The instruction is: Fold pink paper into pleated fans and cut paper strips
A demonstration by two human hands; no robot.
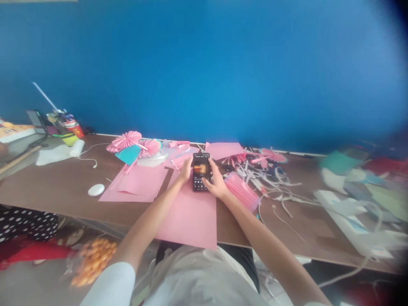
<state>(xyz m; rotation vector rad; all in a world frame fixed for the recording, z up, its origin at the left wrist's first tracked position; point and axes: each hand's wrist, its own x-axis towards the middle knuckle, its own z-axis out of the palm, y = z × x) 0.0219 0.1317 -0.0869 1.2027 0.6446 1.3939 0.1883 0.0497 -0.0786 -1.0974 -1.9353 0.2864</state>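
Both my hands hold a black phone above a pink paper sheet on the brown table. My left hand grips the phone's left edge. My right hand wraps its right side, with the thumb on the lit screen. A pleated pink paper strip lies just right of my right hand. Folded pink paper fans and a teal paper piece sit at the back left.
Paper strips and scraps litter the table's right half. A white round object and a white cable lie left. Cups with tools stand far left. A blue wall backs the table. A bag of orange pieces lies below.
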